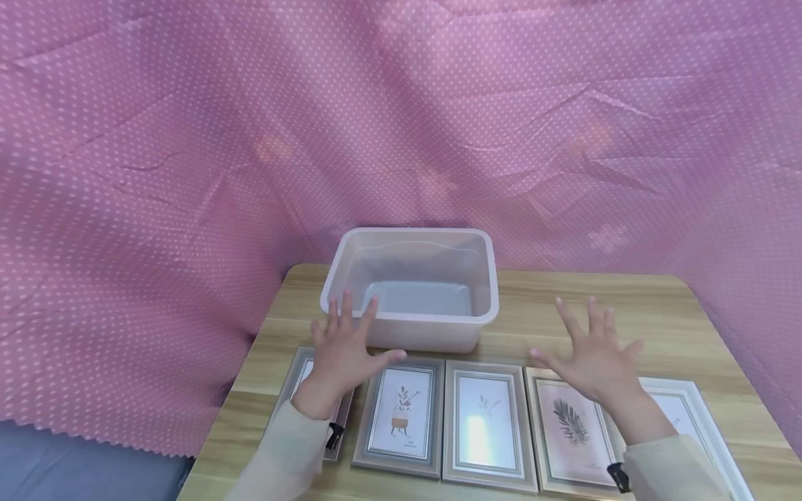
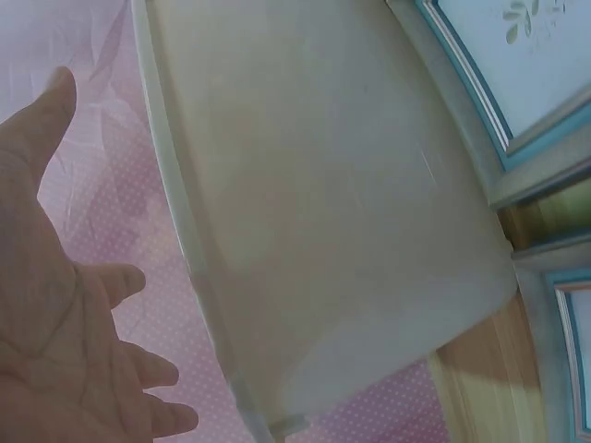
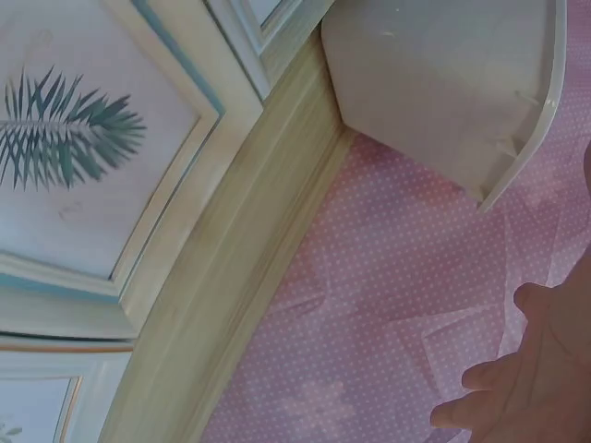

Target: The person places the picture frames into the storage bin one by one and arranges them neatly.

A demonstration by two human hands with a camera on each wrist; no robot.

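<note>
Both hands are spread with fingers apart, and neither holds anything. In the head view the left hand (image 1: 341, 351) is raised in front of the near left corner of a white plastic bin (image 1: 420, 332). The right hand (image 1: 595, 358) hovers over the upper part of a picture frame with a dark leaf print (image 1: 570, 421). Between the hands lie a frame with a potted-plant print (image 1: 401, 410) and a frame with a glare spot (image 1: 489, 424). The left arm partly covers another frame (image 1: 301, 369); the right arm overlaps a white frame (image 1: 689, 403).
The bin stands at the back of a wooden table (image 1: 626, 299), its floor showing no contents. A pink dotted cloth (image 1: 401, 118) hangs behind and at both sides. The frames form a row along the near side of the table.
</note>
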